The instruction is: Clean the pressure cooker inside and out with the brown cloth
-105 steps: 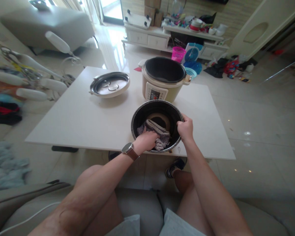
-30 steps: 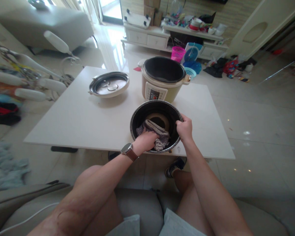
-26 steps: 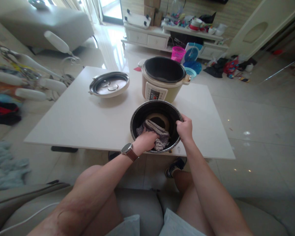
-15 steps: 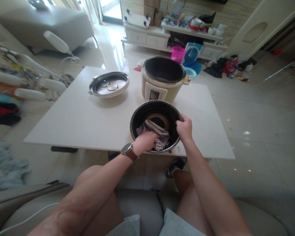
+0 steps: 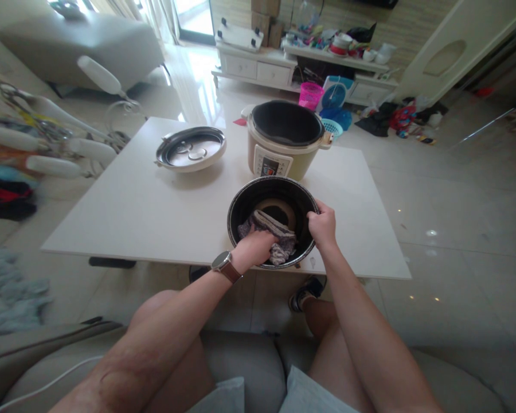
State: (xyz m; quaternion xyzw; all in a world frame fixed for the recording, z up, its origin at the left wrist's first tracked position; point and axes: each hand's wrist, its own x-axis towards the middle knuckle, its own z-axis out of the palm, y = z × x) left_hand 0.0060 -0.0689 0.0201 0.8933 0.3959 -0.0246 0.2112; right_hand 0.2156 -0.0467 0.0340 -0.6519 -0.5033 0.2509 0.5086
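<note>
A black inner pot (image 5: 245, 201) stands near the front edge of the white table (image 5: 155, 212). My left hand (image 5: 254, 248), with a watch on the wrist, reaches inside the pot and presses a grey striped cloth (image 5: 279, 236) against its bottom. My right hand (image 5: 323, 223) grips the pot's right rim. Behind the pot stands the beige cooker body (image 5: 284, 143), open and without its pot.
The cooker's lid (image 5: 191, 149) lies upside down at the table's back left. White chair parts and clutter sit at the left. A pink basket (image 5: 311, 94), a blue fan and a white cabinet stand on the floor behind. My knees are below the table edge.
Almost nothing differs. Both hands stay where they were on the cloth and the pot rim; the view has only shifted slightly.
</note>
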